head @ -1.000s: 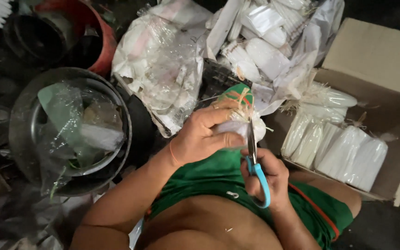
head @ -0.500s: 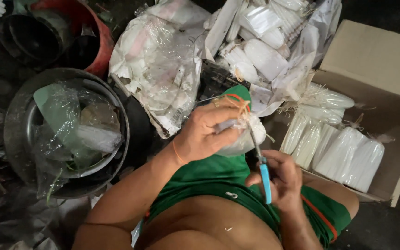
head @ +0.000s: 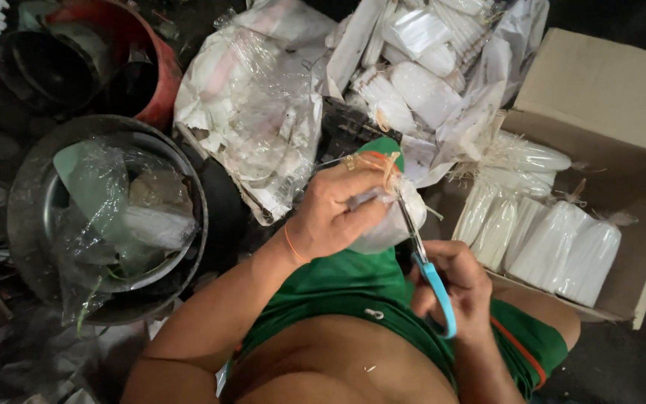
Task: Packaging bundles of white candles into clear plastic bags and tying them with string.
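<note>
With your left hand (head: 334, 213) gripping the white packet (head: 390, 224), your right hand (head: 454, 288) is working the blue-handled scissors (head: 424, 258) so near your fingers (head: 364, 200) that a slip risks nicking them.

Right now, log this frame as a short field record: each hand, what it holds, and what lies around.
left hand: grip closed on a small white packet tied with straw-coloured string
right hand: grip closed on blue-handled scissors, blades pointing up at the packet's tied top
cardboard box: on the person's right, open, white bundles inside
metal bowl: on the left, crumpled clear plastic inside
clear bags: ahead, holding white pieces
</note>
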